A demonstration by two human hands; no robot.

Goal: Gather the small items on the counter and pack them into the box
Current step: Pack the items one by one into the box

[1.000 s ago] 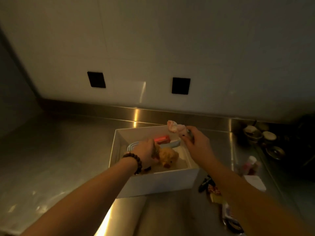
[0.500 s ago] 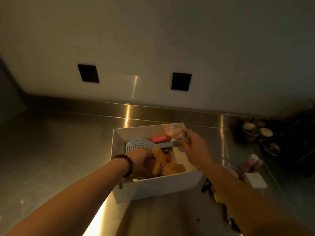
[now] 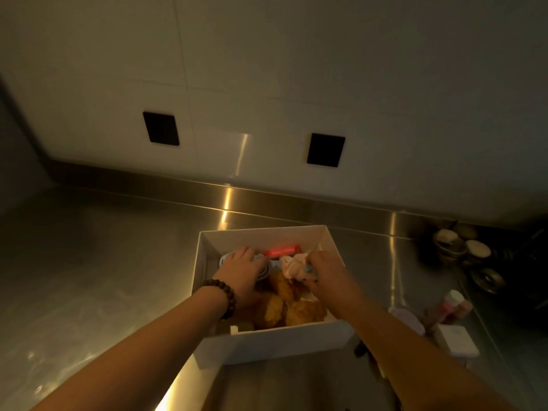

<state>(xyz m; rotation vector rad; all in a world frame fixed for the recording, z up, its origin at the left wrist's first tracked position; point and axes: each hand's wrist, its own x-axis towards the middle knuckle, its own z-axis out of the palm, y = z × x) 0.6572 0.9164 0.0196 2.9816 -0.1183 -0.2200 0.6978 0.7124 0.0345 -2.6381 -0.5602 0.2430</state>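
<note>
Box (image 3: 275, 342) mostly packed. Right hand (image 3: 323, 269) grasps pink toy (image 3: 292, 266) inside; left hand (image 3: 241, 269) presses flat, fingers released. Several items (image 3: 453, 304) left on bench (image 3: 89, 277).

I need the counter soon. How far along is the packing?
Done: a red item, a blue round piece and a yellow plush lie in the box. In hand: the right hand lowers a pink item in; the left hand presses the blue piece. Left: small bottles and a white case beside the box.

1. A white open box (image 3: 275, 342) sits on the steel table (image 3: 89, 277).
2. Inside lie a yellow plush toy (image 3: 290, 310), a red packet (image 3: 281, 251) and a pale blue round item (image 3: 264, 269).
3. A pinkish soft item (image 3: 292, 266) hangs over the box interior.
</note>
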